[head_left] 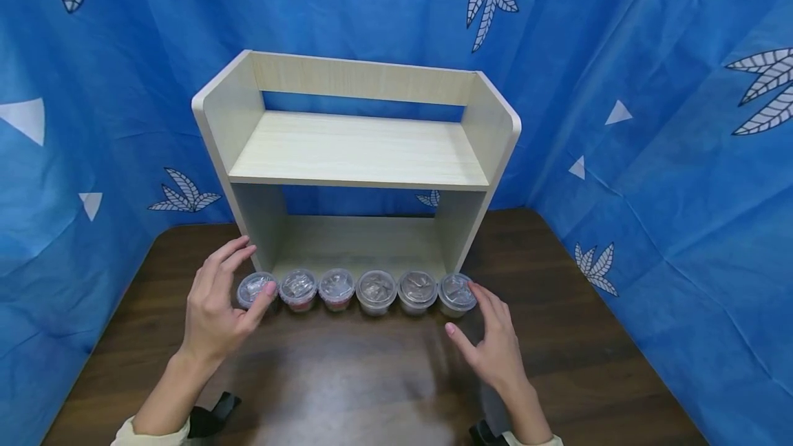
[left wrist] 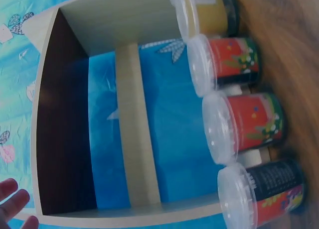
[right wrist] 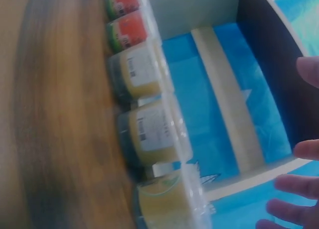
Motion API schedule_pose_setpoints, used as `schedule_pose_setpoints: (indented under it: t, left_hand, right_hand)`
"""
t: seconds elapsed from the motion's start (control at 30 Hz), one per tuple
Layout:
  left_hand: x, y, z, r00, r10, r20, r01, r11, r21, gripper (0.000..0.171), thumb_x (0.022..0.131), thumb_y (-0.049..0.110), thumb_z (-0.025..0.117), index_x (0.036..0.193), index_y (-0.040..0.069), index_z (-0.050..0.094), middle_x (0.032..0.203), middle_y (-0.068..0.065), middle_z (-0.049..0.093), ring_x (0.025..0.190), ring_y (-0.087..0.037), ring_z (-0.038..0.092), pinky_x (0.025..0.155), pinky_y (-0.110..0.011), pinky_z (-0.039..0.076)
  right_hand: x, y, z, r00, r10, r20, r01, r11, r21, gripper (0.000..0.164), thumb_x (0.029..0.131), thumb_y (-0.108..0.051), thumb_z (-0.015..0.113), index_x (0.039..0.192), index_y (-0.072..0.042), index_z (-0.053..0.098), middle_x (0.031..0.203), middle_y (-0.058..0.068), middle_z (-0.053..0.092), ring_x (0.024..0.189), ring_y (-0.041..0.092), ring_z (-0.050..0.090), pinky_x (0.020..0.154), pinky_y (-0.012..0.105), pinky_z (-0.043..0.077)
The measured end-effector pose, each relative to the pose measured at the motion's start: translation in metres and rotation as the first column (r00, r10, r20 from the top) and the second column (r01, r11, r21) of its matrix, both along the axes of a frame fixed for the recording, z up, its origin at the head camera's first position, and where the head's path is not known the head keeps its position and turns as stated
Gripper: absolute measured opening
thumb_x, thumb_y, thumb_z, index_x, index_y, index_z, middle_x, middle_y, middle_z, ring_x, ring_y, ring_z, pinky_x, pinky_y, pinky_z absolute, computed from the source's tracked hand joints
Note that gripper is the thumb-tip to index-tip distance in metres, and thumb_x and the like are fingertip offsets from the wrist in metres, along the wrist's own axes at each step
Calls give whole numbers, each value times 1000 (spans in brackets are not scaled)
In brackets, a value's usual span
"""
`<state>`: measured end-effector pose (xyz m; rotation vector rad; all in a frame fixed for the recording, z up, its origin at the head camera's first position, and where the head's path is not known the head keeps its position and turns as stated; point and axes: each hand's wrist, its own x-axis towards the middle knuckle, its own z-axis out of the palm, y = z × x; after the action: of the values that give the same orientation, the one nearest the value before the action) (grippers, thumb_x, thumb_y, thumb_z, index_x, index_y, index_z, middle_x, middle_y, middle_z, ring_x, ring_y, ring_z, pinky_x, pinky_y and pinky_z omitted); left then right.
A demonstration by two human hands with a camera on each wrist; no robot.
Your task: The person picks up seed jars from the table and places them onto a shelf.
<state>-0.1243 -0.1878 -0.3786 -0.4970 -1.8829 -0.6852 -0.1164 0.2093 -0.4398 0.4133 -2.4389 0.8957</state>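
Several small round tubs with clear plastic lids stand in a row along the front of a pale wooden shelf (head_left: 359, 150). My left hand (head_left: 217, 305) is beside the leftmost tub (head_left: 252, 288), its thumb over that lid in the head view and its fingers extended. At the other end, my right hand (head_left: 493, 343) is spread by the rightmost tub (head_left: 457, 294), a fingertip overlapping its lid edge; contact cannot be told. Red-labelled tubs (left wrist: 254, 120) show in the left wrist view, and yellow ones with white labels (right wrist: 149, 127) in the right wrist view.
The shelf has an upper board (head_left: 359, 146) and a lower compartment (head_left: 359, 239), open at the front. It stands at the back of a dark wooden table (head_left: 347, 384). Blue patterned cloth (head_left: 384, 5) hangs behind and at both sides.
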Motion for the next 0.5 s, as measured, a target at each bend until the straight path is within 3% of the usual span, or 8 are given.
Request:
schedule_pose_setpoints:
  t: [0.5]
  left_hand:
    - [-23,-13,12,996,-7,-92,13,998,62,65,93,53,55,111,-9,60,116,-27,61,101,-45,58,103,-19,37]
  right_hand:
    - [-16,11,-33,988,-109,-113,94,986,-134,67,72,-21,81,130,3,58,125,20,59,109,37,53,90,45,39]
